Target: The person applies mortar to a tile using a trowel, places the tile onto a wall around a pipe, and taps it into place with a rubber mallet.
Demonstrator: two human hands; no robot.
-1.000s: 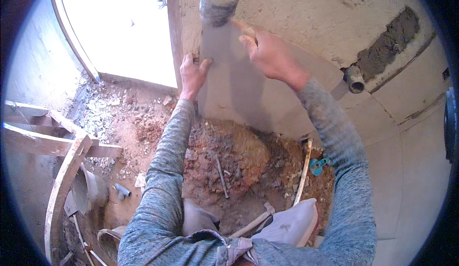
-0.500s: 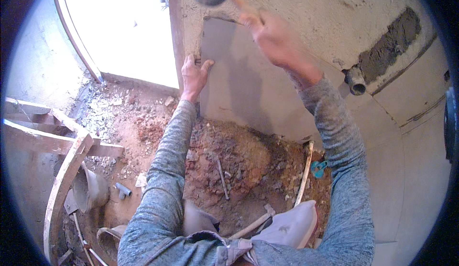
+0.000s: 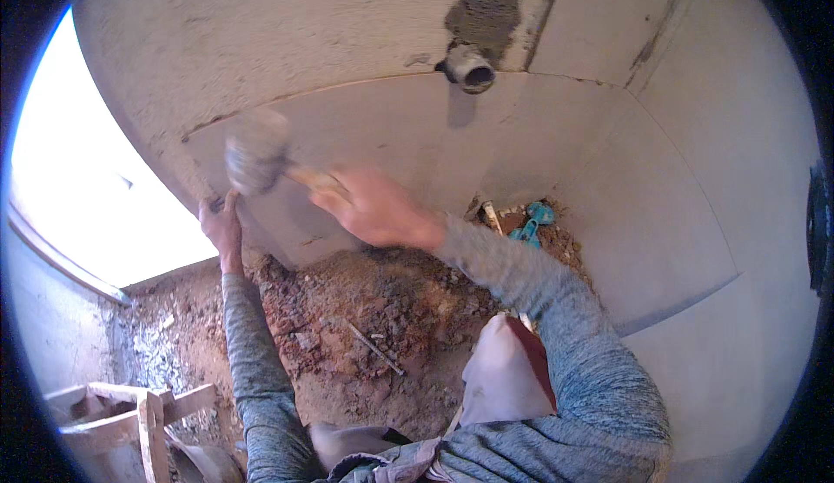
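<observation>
Right fingers [image 3: 337, 207] grip mallet [image 3: 254, 153]; left fingers [image 3: 209, 211], parted, at left edge of tile [image 3: 356, 135]

Your bare left hand [image 3: 223, 229] is sitting toward the far left, its thumb standing up apart from the partly curled fingers [image 3: 208, 215]. Your left forearm [image 3: 263, 370], in a heathered grey-blue knit sleeve, is running nearly straight from the near edge, its wrist lining up with it. Your bare right hand [image 3: 373, 208], looking blurred, is curling in a closed grip, well to the right of the left one. Your right arm [image 3: 556, 305], in a matching sleeve, is bending at the near right, its forearm slanting toward the far left.
</observation>
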